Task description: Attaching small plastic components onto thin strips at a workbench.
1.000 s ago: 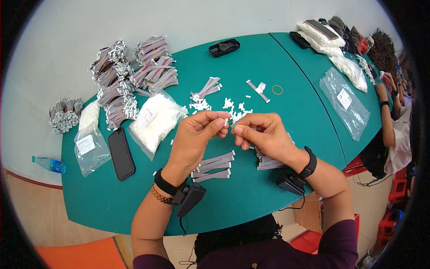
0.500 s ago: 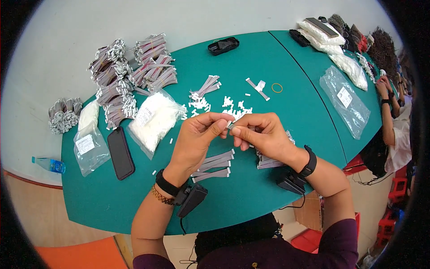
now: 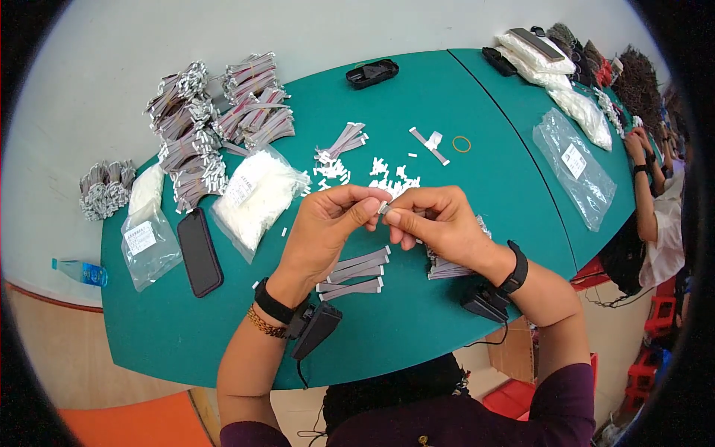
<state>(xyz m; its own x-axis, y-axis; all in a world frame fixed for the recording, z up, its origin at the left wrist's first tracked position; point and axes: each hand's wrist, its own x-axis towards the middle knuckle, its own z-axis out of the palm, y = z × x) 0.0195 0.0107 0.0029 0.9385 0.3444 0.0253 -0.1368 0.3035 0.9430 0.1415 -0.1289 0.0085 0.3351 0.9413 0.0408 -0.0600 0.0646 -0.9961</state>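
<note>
Over the middle of the table, my left hand (image 3: 328,227) and my right hand (image 3: 441,223) meet fingertip to fingertip. Both are closed in a pinch on the end of a grey ribbon cable (image 3: 384,208) with a small white connector; my fingers hide most of it. Just beyond them lies a loose heap of small white plastic pieces (image 3: 381,170). Several grey ribbon cables (image 3: 356,272) with white ends lie below my left hand. Another stack of cables (image 3: 449,266) is partly covered by my right hand and wrist.
Bundled cables (image 3: 192,134) pile up at the far left, near bags of white pieces (image 3: 257,190) and a black phone (image 3: 199,253). A black tray (image 3: 372,73), a rubber band (image 3: 462,144) and an opened clear bag (image 3: 573,167) lie farther off. Another person's arm (image 3: 646,186) is at the right.
My hands stay together in almost the same place, with a very slight shift of the fingers at the cable end. Nothing else has visibly moved.
</note>
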